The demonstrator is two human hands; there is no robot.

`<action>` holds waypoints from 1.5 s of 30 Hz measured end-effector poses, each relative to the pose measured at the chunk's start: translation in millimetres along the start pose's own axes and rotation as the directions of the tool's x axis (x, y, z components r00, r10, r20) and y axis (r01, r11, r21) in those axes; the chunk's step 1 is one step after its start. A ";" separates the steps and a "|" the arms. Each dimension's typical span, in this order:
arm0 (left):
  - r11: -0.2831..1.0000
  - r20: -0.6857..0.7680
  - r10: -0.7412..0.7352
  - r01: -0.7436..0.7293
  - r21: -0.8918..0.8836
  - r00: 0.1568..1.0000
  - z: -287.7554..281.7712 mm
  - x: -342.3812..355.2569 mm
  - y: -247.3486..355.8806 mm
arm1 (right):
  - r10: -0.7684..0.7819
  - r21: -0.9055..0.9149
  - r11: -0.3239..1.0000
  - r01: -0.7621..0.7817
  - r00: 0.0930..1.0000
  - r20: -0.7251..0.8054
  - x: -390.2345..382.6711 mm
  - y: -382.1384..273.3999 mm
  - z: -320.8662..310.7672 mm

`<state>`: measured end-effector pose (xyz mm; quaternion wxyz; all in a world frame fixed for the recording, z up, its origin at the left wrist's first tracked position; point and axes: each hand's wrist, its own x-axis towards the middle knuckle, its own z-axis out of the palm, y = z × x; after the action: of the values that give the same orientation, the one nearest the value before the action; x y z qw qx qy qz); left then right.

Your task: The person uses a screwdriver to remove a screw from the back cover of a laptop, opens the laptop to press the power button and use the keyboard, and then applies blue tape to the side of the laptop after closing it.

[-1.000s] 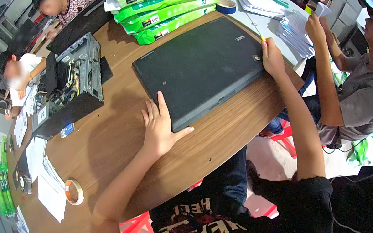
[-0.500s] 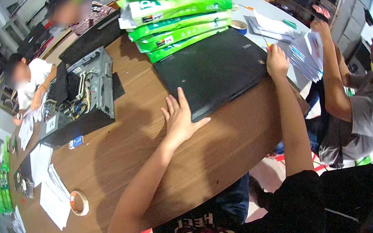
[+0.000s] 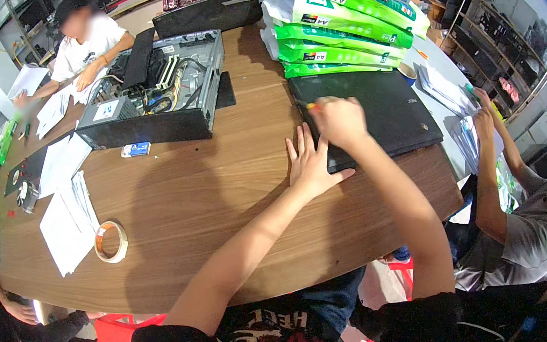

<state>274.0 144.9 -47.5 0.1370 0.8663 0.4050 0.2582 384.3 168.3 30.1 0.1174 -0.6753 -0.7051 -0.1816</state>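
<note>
A black closed laptop point(image 3: 389, 107) lies on the brown wooden table, its near-left corner under my hands. My left hand point(image 3: 311, 168) rests at that corner with fingers spread, fingertips on the lid and thumb along the front edge. Above the laptop's left side, my right hand point(image 3: 343, 121) is closed around a small thin object with a yellow-orange end point(image 3: 311, 106). Most of that object is hidden in the fist, so its kind does not show.
Green paper packs point(image 3: 343, 33) are stacked behind the laptop. An opened computer case point(image 3: 158, 90) stands left, near a blue-and-white small box point(image 3: 136, 149). A tape roll point(image 3: 111, 241) and loose papers point(image 3: 67, 225) lie nearer. Co-workers sit at left, far side and right.
My right hand has moved from the laptop's right edge across to its left side, still closed on the small object. My left hand stays at the near corner. The view has turned.
</note>
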 end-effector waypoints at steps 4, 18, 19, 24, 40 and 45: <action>0.972 -0.005 0.075 -0.074 -0.221 0.997 14.3 3.1 12.7 | 0.046 -0.042 0.999 -0.034 0.948 0.314 18.5 -44.7 -2.9; 0.987 -0.096 0.077 -0.089 -0.136 0.992 -0.2 15.8 21.4 | 0.626 0.296 0.780 -0.552 0.707 -0.329 26.0 243.5 33.4; 0.988 -0.079 0.052 -0.063 -0.144 0.996 0.2 16.5 21.7 | 0.634 0.198 0.773 -0.603 0.722 -0.277 21.2 282.0 41.2; 0.987 -0.011 0.079 -0.080 -0.143 0.997 -0.3 22.4 24.4 | 0.589 -0.098 0.796 -0.598 0.801 -0.109 0.9 387.6 90.6; 0.974 -0.243 0.171 -0.201 -0.104 0.955 9.8 12.3 15.6 | 0.975 0.941 -0.127 0.313 0.213 0.061 4.0 214.7 27.5; 0.840 -0.395 0.163 -0.337 -0.425 0.904 -4.7 -6.3 6.2 | 0.739 0.912 -0.331 0.242 0.668 0.090 -58.8 92.9 -22.5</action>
<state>271.9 136.2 -42.9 0.2408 0.7915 0.2265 0.5141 478.5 107.6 35.4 0.8497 -0.3592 -0.2715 0.2742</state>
